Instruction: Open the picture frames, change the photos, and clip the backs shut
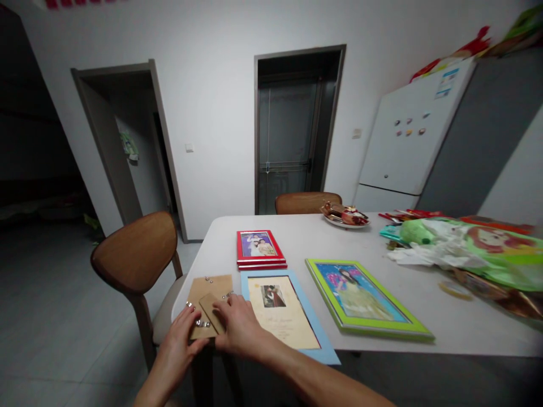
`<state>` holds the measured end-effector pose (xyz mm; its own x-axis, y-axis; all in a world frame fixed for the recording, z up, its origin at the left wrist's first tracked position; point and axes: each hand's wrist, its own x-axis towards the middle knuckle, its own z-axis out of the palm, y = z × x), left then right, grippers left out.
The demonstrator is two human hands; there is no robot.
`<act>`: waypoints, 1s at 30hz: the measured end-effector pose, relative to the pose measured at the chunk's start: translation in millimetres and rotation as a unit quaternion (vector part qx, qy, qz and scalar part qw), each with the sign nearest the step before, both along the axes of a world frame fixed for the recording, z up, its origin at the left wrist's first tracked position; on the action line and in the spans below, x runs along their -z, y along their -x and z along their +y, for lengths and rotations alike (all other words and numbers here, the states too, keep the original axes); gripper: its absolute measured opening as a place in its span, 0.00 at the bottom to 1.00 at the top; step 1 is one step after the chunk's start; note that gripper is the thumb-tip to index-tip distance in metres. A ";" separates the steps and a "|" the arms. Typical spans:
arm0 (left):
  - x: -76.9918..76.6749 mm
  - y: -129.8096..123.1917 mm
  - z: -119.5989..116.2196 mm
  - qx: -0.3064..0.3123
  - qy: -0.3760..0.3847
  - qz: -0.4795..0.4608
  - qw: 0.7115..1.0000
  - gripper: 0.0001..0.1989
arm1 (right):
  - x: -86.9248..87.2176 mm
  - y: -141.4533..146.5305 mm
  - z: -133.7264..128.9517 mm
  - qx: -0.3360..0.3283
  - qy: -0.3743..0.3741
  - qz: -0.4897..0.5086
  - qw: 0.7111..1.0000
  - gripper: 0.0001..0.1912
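A brown picture-frame backing board (223, 282) lies at the table's left front corner, with a narrow brown stand flap (208, 308) slanting across it and several small shiny metal clips (202, 324) near its edges. My left hand (180, 339) is curled around the board's left front edge, thumb by the near side. On the flap's right side rest the bent fingers of my right hand (240, 325), its thumb low at the board's front edge. Just to the right lies a light-blue photo mat (250, 277) around a cream print with a small couple photo (272, 295).
Red picture frames (261, 264) are stacked behind the mat. A lime-green frame (382, 329) lies to the right. Farther right are a green plastic bag (500, 240), white tissue and a tape roll (455, 290). A plate (345, 224) with items stands at the back; a chair (136, 251) is at left.
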<state>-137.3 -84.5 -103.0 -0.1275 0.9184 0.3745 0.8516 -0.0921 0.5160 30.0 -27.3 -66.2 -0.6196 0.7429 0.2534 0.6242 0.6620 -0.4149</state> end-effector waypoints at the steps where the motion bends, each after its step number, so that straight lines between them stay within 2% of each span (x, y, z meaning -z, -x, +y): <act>1: -6.9 -2.6 0.3 0.004 -0.007 -0.012 1.000 0.19 | -4.3 -4.0 1.2 -0.002 0.012 0.029 1.000 0.31; 4: -29.1 -22.5 -1.2 0.026 -0.027 -0.029 0.999 0.19 | -21.9 -28.3 0.0 -0.010 0.024 0.089 0.996 0.31; 7: -44.3 -57.7 -3.4 0.085 -0.014 -0.035 0.996 0.19 | -34.7 -67.8 -6.0 -0.001 0.040 0.104 0.994 0.28; 11: -46.1 -106.2 0.4 0.181 0.045 -0.047 0.981 0.20 | -33.1 -124.1 -10.0 0.040 0.089 0.074 0.992 0.25; 14: -38.3 -129.1 8.4 0.214 0.067 -0.027 0.974 0.21 | -23.4 -150.6 -6.7 0.080 0.092 0.044 0.992 0.23; 18: -29.8 -137.1 16.1 0.208 0.080 -0.002 0.975 0.22 | -12.5 -158.0 -1.3 0.097 0.066 0.026 0.993 0.19; 25: -36.2 -130.5 12.6 0.211 0.110 0.032 0.971 0.21 | -11.5 -151.8 -3.7 0.084 0.039 0.027 0.995 0.16; 30: -32.1 -128.3 17.2 0.183 0.118 0.052 0.975 0.21 | 3.6 -145.6 5.7 0.095 0.003 0.003 0.995 0.16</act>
